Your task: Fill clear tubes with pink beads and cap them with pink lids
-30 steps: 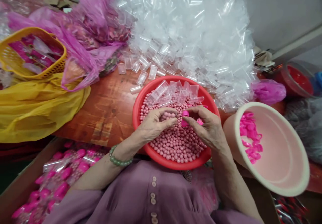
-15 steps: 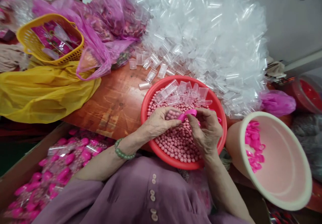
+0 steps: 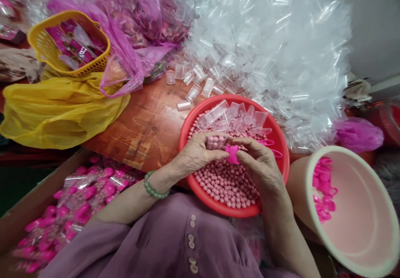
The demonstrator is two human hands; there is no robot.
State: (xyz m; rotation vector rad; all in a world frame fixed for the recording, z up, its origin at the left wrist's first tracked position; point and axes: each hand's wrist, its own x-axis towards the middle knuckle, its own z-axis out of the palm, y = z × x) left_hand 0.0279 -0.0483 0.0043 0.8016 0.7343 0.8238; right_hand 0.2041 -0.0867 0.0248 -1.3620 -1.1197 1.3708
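Observation:
Over a red bowl point(image 3: 187, 121) full of small pink balls point(image 3: 226, 184), my two hands meet. My left hand point(image 3: 200, 153) is closed round a small clear tube filled with pink balls point(image 3: 215, 141). My right hand point(image 3: 259, 165) pinches a bright pink cap point(image 3: 233, 154) against the tube's end. Several empty clear tubes point(image 3: 233, 115) lie at the bowl's far side. A green bead bracelet point(image 3: 153, 188) sits on my left wrist.
A big heap of clear tubes point(image 3: 265, 48) rises behind the bowl. A pale pink basin point(image 3: 359, 211) with pink caps point(image 3: 323, 186) stands at the right. A cardboard box of pink-capped filled tubes point(image 3: 81, 194) lies lower left. Yellow basket point(image 3: 50, 51), yellow bag point(image 3: 59, 107) and pink bags point(image 3: 134, 23) sit at the left.
The view has shifted slightly, so everything sits further right and lower. My right hand has turned the pink cap and brought it against the tube in my left hand.

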